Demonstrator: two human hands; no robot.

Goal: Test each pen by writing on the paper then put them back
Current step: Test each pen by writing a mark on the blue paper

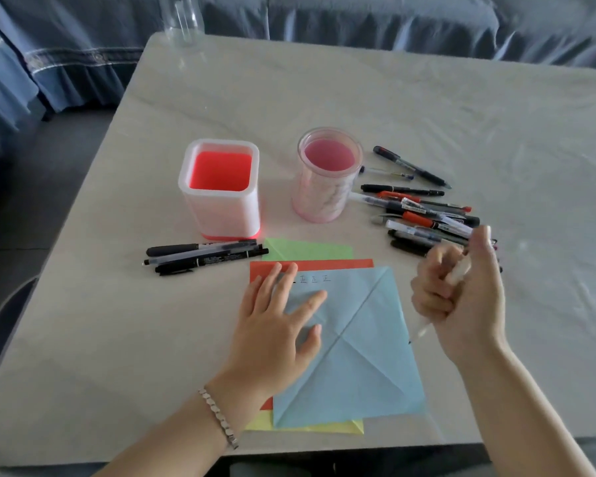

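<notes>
Left hand flat on blue paper (fingers spread); right hand raised, gripping a pen.

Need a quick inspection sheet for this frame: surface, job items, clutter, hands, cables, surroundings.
Surface: pale marbled tabletop, flat, well lit.
Job's things: creased light-blue paper sheet with small marks along its top edge, lying on orange, green and yellow sheets; square white holder with red inside and round pink translucent cup, both upright and showing no pens inside; three black pens left of the paper; loose pile of mixed pens on the right.
Clutter: clear glass bottle at the far edge.
Grips: left hand flat on the blue sheet; right hand closed on a white pen, tip down.
Cables: nothing seen.
Surroundings: blue fabric sofa behind the table.
</notes>
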